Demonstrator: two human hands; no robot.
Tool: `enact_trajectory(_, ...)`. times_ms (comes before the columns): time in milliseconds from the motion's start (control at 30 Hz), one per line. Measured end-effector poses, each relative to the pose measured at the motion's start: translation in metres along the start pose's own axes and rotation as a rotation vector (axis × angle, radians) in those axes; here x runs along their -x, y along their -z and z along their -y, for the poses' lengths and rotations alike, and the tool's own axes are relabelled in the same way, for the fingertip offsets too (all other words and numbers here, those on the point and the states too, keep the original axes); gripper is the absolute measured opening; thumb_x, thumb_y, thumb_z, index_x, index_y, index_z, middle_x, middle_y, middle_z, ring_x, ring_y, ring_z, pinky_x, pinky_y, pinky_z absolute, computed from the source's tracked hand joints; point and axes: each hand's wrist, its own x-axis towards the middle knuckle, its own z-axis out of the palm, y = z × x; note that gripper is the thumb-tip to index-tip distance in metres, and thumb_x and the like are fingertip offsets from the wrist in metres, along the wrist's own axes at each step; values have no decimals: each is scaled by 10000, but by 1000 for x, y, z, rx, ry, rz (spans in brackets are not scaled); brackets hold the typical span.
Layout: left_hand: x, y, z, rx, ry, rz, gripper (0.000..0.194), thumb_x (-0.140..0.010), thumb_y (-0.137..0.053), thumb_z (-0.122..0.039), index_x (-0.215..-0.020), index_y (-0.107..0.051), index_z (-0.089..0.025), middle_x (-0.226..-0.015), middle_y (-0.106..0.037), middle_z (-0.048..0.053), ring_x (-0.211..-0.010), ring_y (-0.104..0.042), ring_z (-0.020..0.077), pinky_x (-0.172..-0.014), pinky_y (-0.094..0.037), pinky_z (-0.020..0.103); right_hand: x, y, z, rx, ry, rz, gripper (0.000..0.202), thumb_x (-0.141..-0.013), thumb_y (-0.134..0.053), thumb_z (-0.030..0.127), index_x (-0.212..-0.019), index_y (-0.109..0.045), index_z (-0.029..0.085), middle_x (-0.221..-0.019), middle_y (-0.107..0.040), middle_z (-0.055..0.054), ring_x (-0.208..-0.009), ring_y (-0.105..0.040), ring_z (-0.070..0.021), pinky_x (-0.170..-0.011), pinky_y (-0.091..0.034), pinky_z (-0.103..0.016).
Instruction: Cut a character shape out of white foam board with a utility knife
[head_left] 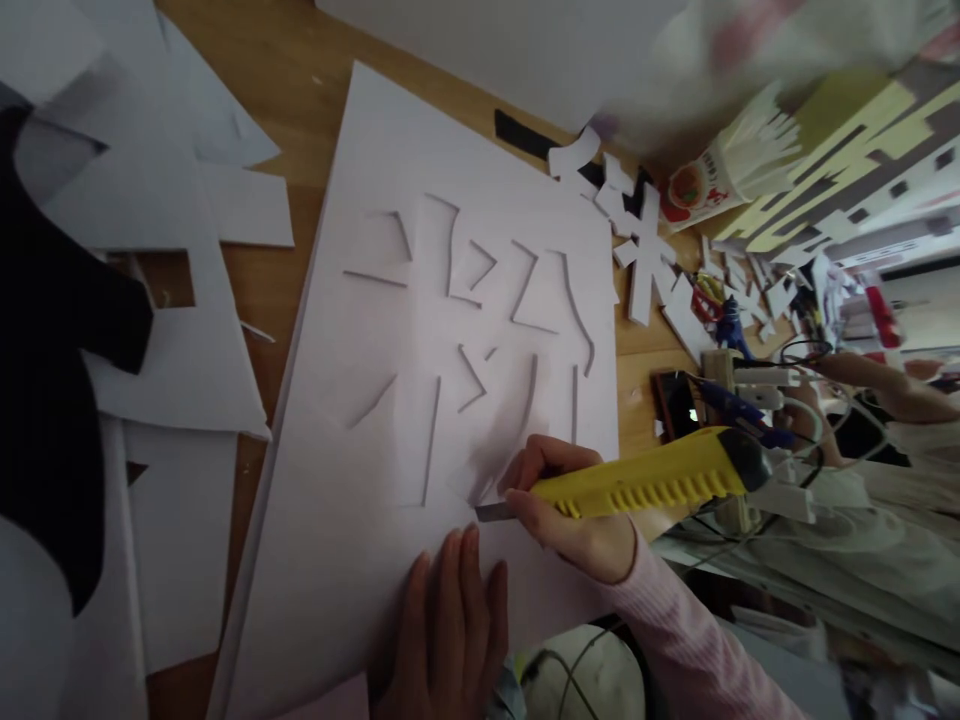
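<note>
A large white foam board lies on the wooden table, with several angled and curved slits cut into it. My right hand grips a yellow utility knife, its blade tip at the board's surface near the lower middle. My left hand rests flat on the board just below the blade, fingers stretched out and slightly apart. A pink ribbed sleeve covers my right forearm.
White board offcuts are piled at the left beside a black shape. Cut white pieces lie at the upper right near a paper cup. Further right are a phone, a power strip, cables and another person's arm.
</note>
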Motion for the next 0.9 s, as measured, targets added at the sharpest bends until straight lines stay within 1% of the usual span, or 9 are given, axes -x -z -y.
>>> enact_trajectory(67, 0, 0, -2, 19, 23, 5, 458, -962, -365, -358, -1298, -479, -68, -1210, -641, 190, -1107, -630, 296, -1132, -252, 609, -5, 1, 12, 39, -102, 56, 188, -638, -672, 239, -582, -500, 186, -477, -531, 33, -398, -424, -70, -364, -302, -181)
enact_trajectory(167, 1, -1, -5, 41, 68, 11, 512, -939, -438, -384, -1352, -441, -81, -1234, -619, 192, -1107, -633, 303, -1138, -251, 594, -12, 3, 23, 22, -255, 177, 176, -624, -657, 209, -598, -484, 196, -426, -552, 35, -338, -470, -88, -306, -331, -162)
enact_trajectory(267, 1, -1, -7, 54, 92, 35, 630, -903, -527, -408, -1433, -354, -114, -1242, -609, 187, -1117, -629, 307, -1142, -241, 588, -17, 3, 24, 1, -306, 227, 202, -622, -655, 188, -584, -457, 202, -407, -560, 37, -319, -487, -93, -295, -376, -160)
enact_trajectory(367, 0, -1, -10, 71, 129, 35, 701, -892, -547, -420, -1476, -282, -136, -1241, -607, 171, -1128, -623, 295, -1148, -244, 572, -19, 6, 22, -11, -306, 258, 209, -627, -672, 190, -588, -466, 197, -429, -578, 28, -344, -522, -99, -318, -421, -165)
enact_trajectory(500, 1, -4, -16, 63, 190, 15, 686, -902, -520, -432, -1480, -283, -149, -1316, -564, 172, -1241, -542, 301, -1137, -313, 535, -20, 11, 21, 29, -276, 302, 192, -645, -687, 182, -619, -497, 189, -461, -593, 18, -375, -550, -108, -337, -440, -170)
enact_trajectory(600, 3, -5, -19, 71, 196, 35, 688, -898, -511, -458, -1480, -289, -167, -1397, -505, 173, -1334, -436, 324, -1118, -348, 548, -24, 14, 21, 98, -174, 336, 192, -670, -678, 178, -614, -495, 192, -470, -594, 13, -379, -553, -110, -336, -430, -171)
enact_trajectory(700, 5, -5, -20, 94, 191, 59, 716, -876, -541, -479, -1479, -293, -183, -1414, -491, 165, -1356, -400, 339, -1112, -356, 566, -29, 14, 22, 170, -86, 357, 195, -685, -666, 179, -597, -493, 194, -465, -584, 15, -374, -536, -101, -330, -413, -170)
enact_trajectory(833, 6, -4, -21, 131, 209, 66, 692, -869, -556, -480, -1464, -328, -209, -1443, -464, 147, -1377, -364, 346, -1103, -369, 583, -31, 15, 24, 180, -88, 356, 199, -685, -664, 174, -592, -490, 201, -446, -568, 27, -366, -521, -96, -319, -395, -165)
enact_trajectory(900, 5, -3, -22, 153, 224, 61, 688, -871, -559, -468, -1463, -330, -200, -1450, -452, 152, -1381, -355, 350, -1104, -365, 588, -31, 16, 24, 170, -111, 340, 201, -677, -670, 169, -587, -493, 200, -444, -571, 26, -363, -522, -97, -319, -399, -164)
